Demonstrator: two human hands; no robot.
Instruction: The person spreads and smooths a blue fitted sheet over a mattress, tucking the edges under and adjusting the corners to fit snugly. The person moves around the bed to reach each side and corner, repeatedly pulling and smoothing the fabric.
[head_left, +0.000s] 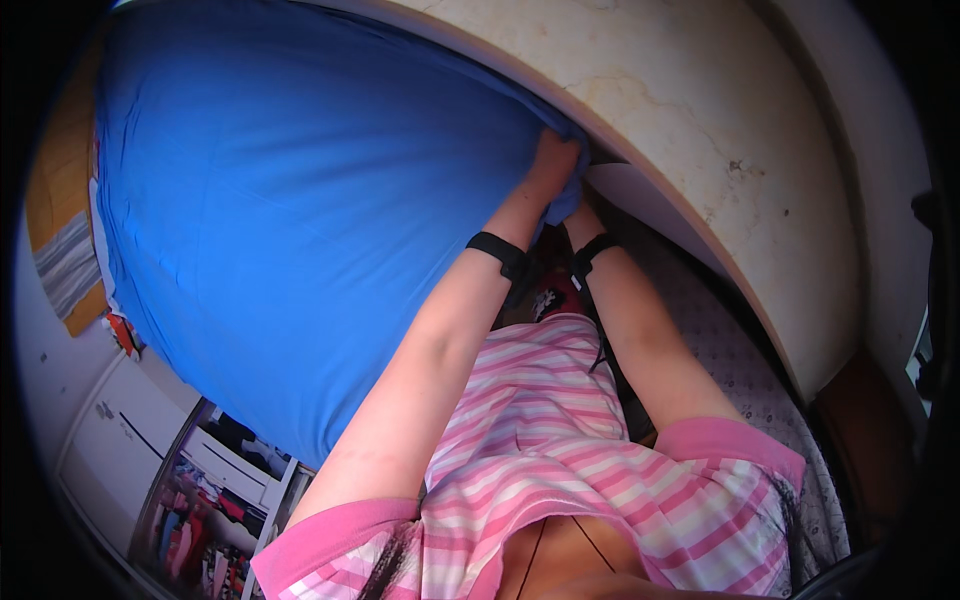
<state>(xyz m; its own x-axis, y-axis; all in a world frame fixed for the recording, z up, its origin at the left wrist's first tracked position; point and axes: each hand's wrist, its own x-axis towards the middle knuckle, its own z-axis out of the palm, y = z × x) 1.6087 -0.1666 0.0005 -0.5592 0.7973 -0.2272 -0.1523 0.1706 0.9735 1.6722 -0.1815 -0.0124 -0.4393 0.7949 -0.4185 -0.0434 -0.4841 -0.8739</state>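
Observation:
A blue fitted sheet [270, 190] covers a mattress, with soft creases running toward its far right corner. At that corner my left hand [556, 160] is closed on the gathered edge of the sheet. My right hand [581, 214] reaches in just below it, beside a hanging fold of the blue cloth. That fold hides most of the right hand, and its fingers do not show. A black band circles each wrist.
Along the right runs a pale, stained wall or panel [690, 130] close to the mattress corner. Patterned flooring [735, 355] lies beneath it. At lower left stand a white cabinet [125, 445] and open shelves with folded clothes [185, 535]. A wooden board [60, 195] rises at far left.

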